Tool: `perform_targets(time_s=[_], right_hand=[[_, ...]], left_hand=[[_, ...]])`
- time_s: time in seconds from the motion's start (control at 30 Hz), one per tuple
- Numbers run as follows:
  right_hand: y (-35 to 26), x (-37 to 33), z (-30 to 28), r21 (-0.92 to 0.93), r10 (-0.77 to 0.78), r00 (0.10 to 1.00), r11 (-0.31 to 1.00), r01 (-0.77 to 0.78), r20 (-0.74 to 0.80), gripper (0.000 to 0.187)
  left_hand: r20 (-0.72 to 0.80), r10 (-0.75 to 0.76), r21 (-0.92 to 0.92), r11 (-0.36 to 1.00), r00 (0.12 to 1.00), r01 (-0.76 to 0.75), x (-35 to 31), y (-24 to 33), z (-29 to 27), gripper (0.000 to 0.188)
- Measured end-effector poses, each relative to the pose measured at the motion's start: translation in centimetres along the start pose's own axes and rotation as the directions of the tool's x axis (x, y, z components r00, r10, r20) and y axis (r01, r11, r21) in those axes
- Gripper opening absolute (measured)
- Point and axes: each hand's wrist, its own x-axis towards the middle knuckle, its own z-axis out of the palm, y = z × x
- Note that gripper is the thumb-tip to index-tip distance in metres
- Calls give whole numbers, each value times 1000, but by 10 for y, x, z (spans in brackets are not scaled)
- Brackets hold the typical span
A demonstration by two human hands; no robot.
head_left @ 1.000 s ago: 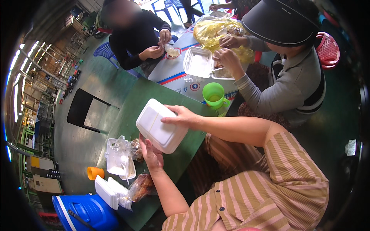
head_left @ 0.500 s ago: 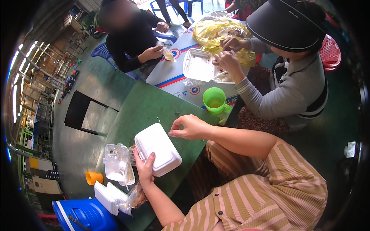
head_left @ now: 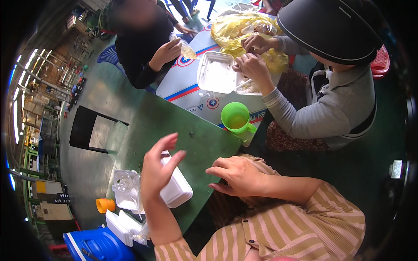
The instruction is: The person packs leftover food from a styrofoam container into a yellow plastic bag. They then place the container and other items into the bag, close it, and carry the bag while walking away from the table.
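A closed white foam food box [head_left: 177, 191] rests on the green table [head_left: 174, 117]. My left hand [head_left: 159, 167] is raised over it and hides part of its lid, fingers and thumb spread with nothing between them. To the right, by the table's edge, my right hand [head_left: 237, 175] hovers with its fingers loosely bent and the thumb apart; I see nothing in it. Behind my left forearm sits an opened foam box [head_left: 125, 200] with a crumpled clear plastic bag in it, partly hidden by the arm.
An orange cup [head_left: 105, 205], stacked foam boxes [head_left: 118, 228] and a blue cooler [head_left: 93, 245] stand at lower left. A green mug [head_left: 235, 119] is near the table joint. Across, two people eat around a foam box [head_left: 216, 74] and yellow plastic bag [head_left: 233, 35].
My left hand has let go of the closed foam box and lifted above it. My right hand has moved down and to the right, away from the box.
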Motion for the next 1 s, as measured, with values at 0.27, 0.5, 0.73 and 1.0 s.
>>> perform_targets(time_s=[0.27, 0.5, 0.73, 1.0], right_hand=[[5, 6, 3, 44, -41, 999, 998, 42, -22, 27], [9, 8, -3, 132, -1, 1000, 991, 3, -12, 26], [3, 21, -7, 193, 99, 990, 974, -116, 97, 25], [-1, 23, 4, 307, 166, 982, 934, -185, 86, 24]], left_hand=[[241, -327, -277, 879, 914, 388, 163, -59, 41, 36], [91, -28, 175, 984, 995, 12, 250, -124, 120, 65], [-37, -122, 411, 903, 992, 127, 243, -112, 126, 31], [-268, -18, 210, 975, 963, 77, 140, -82, -52, 24]])
